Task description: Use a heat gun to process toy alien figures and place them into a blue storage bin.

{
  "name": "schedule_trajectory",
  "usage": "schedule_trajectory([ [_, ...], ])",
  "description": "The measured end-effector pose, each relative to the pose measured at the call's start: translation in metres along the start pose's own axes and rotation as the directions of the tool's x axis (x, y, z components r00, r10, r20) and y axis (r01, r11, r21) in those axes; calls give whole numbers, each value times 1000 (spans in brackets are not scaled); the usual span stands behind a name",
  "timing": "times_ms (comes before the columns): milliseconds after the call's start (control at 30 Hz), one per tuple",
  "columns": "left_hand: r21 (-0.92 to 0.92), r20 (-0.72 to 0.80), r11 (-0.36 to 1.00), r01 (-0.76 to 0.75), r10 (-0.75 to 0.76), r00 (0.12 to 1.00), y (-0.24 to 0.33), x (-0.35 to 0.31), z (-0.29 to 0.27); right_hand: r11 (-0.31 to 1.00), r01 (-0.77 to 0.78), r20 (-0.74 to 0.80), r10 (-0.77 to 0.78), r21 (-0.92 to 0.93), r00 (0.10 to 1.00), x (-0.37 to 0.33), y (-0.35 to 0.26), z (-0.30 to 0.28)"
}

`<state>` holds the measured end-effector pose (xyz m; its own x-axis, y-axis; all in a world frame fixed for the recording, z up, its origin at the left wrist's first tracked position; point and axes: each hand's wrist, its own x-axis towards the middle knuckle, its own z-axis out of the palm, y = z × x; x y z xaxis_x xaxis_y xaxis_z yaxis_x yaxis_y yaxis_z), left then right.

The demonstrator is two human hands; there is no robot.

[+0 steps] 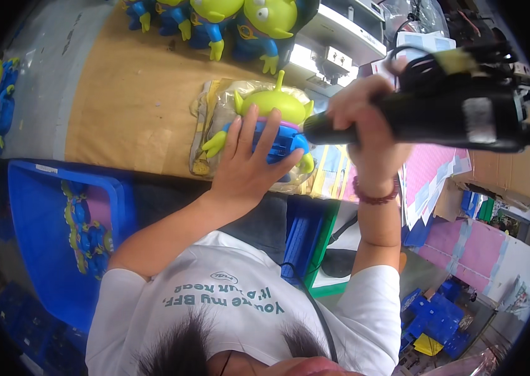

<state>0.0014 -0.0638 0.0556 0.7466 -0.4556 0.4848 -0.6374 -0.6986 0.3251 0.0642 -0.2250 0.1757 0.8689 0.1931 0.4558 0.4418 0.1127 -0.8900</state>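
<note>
Work on this green-and-blue alien figure (286, 140) looks midway.
It lies under the left hand (247, 164), spread loosely across its body, and just left of the right hand (365, 116), wrapped round a black power tool (431, 116); whether the alien figures in the row (211, 32) beyond both are finished, I can't tell.

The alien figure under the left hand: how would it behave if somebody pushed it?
The alien figure looks like moulded plastic, so it probably stays stiff. Its smooth, shiny surface might slip. Lying on the plastic-covered pad, its spread arms would likely resist rolling.
</note>
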Motion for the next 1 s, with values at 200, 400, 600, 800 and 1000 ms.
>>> schedule_trajectory([
  [200, -99, -22, 995, -1, -1, 1000, -1, 0, -1, 954, 108, 209, -171, 279, 963, -10, 21, 3],
  [400, -112, 2, 994, 7, -7, 1000, -2, 3, -3, 967, 98, 183, -143, 234, 973, -8, 16, 10],
  [600, -135, -19, 991, 23, -26, 999, -3, 4, -2, 983, 93, 213, -126, 160, 969, -4, 11, 14],
  [800, -132, -21, 991, 9, -12, 1000, -3, 3, -2, 980, 52, 156, -83, 194, 984, -9, 10, 14],
  [1000, -133, -27, 991, -13, 10, 1000, -4, 1, 1, 980, 106, 231, -144, 167, 962, -3, 16, 7],
])
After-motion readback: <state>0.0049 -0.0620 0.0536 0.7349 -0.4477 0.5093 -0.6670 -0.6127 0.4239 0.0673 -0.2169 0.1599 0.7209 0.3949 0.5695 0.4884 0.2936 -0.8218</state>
